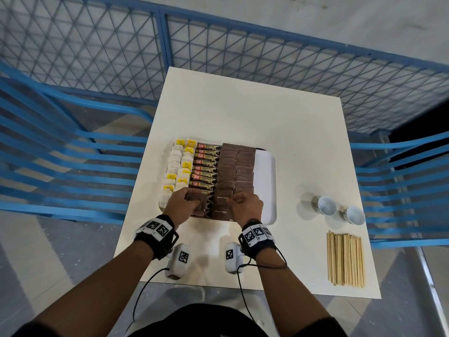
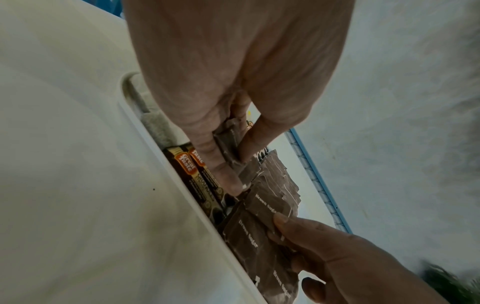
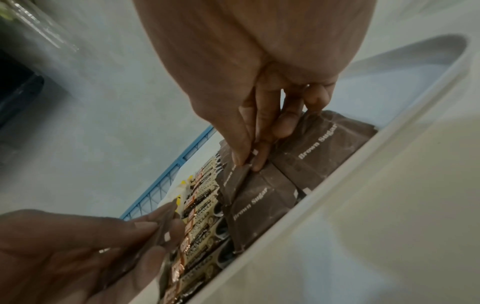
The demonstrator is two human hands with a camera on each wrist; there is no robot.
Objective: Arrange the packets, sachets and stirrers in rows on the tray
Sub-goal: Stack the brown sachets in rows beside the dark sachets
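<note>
A white tray (image 1: 266, 181) on the table holds rows of white and yellow tea bags (image 1: 178, 166), coffee granule sticks (image 1: 206, 164) and brown sugar sachets (image 1: 237, 166). My left hand (image 1: 181, 204) grips a small stack of brown sugar sachets (image 2: 235, 152) over the tray's near left part. My right hand (image 1: 245, 206) pinches one brown sugar sachet (image 3: 233, 179) between thumb and forefinger at the near end of the sachet rows. A bundle of wooden stirrers (image 1: 346, 259) lies on the table at the near right, outside the tray.
Two small white cups (image 1: 326, 205) (image 1: 354, 215) stand on the table right of the tray. The tray's right strip is bare white. A blue mesh fence (image 1: 170, 45) and blue slatted chairs (image 1: 60, 154) surround the table.
</note>
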